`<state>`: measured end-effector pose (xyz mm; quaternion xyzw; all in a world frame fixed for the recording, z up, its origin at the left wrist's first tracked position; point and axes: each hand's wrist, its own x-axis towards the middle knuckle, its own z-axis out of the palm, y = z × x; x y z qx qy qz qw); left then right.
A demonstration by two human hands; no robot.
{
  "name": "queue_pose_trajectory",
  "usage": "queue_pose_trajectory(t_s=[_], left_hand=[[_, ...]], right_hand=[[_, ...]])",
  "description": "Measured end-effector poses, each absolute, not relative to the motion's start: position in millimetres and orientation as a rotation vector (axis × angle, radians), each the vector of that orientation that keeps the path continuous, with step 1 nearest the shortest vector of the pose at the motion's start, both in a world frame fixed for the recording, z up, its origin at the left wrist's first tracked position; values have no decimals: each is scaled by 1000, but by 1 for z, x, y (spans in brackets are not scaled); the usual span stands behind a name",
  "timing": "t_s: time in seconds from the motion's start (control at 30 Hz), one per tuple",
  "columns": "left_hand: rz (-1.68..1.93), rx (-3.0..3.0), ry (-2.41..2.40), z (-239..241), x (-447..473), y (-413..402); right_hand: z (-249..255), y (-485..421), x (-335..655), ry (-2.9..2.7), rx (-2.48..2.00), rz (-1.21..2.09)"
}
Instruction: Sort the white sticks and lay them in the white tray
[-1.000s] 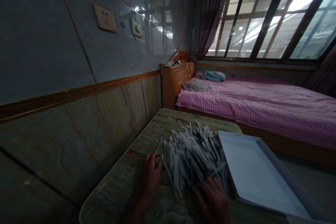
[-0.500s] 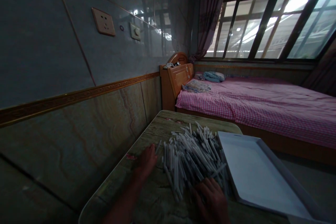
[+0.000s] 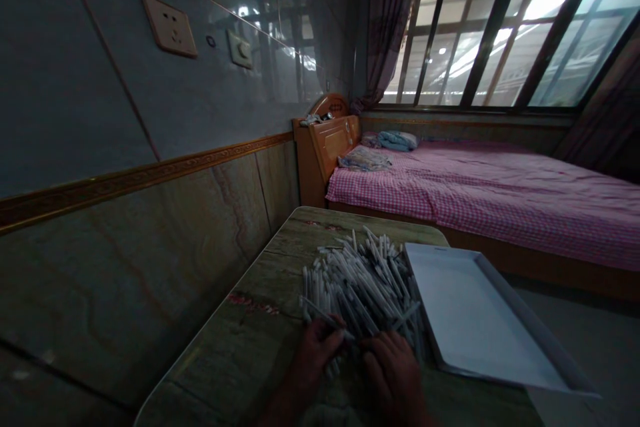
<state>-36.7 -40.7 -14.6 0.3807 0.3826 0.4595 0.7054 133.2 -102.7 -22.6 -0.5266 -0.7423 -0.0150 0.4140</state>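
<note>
Two hands: the left hand [image 3: 317, 347] and the right hand [image 3: 395, 367] lie side by side at the near edge of the pile of white pens [image 3: 360, 277], both touching it.
Left grip: the fingers bend down over the nearest pens, and one slanted pen runs up to the fingertips. The dim light does not show whether it is pinched or only pressed.
Right grip: the back of the hand faces the camera, with the fingers curled onto the pens. Whether they close on any cannot be told.
Pens: heaped loose and crossed on the tabletop [image 3: 250, 347], just left of the white tray [image 3: 470, 313].
Tray: shallow with a raised rim. The pile's right side touches its left rim.
Step in hand: by the look of it, gathering or sorting pens at the pile's near edge.
Next move calls for: a clean pinch on a few pens, since they lie tangled and neighbours would drag along.
Background: a bed [image 3: 500, 193] with a pink checked sheet lies under a window [image 3: 500, 40].
</note>
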Motion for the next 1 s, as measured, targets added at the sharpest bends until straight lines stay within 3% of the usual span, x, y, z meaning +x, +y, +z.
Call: queue_pose_trajectory(t_s=[0.33, 1.0], left_hand=[[950, 1117, 853, -10, -32, -43], [1046, 1105, 927, -22, -25, -50]], right_hand=[[-31, -102, 134, -1784, -1299, 74], [-33, -101, 130, -1681, -1277, 139]])
